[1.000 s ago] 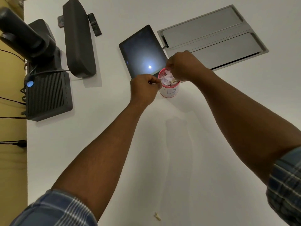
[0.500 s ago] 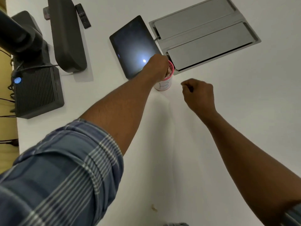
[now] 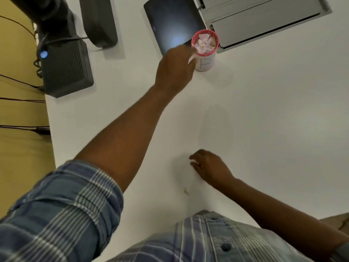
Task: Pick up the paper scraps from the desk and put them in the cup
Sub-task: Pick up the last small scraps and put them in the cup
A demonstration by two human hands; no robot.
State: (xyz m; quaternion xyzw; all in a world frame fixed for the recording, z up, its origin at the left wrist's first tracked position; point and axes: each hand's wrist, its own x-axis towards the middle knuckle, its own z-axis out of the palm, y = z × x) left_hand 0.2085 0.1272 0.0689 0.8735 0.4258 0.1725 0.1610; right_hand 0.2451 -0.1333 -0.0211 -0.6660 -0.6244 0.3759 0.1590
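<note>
A white cup (image 3: pixel 206 60) with a pink rim and a letter B on its wall stands at the far middle of the white desk (image 3: pixel 273 129). Paper scraps (image 3: pixel 204 43) fill it to the top. My left hand (image 3: pixel 174 69) is stretched out to the cup's left side, fingertips against its wall; motion blur hides the grip. My right hand (image 3: pixel 209 167) lies low on the desk near me, palm down, fingers loosely apart, holding nothing. One small tan scrap (image 3: pixel 186 191) lies on the desk just below and left of that hand.
A dark tablet (image 3: pixel 173 21) lies right behind the cup, and a grey hatch (image 3: pixel 264 19) sits in the desk to its right. A black bar speaker (image 3: pixel 98 19) and a black box with a blue light (image 3: pixel 64 67) stand far left. Cables (image 3: pixel 18 100) hang past the left edge.
My left hand has drawn back from the cup's mouth to its left side. My right hand has moved toward me, lowered to the desk and opened near the small scrap.
</note>
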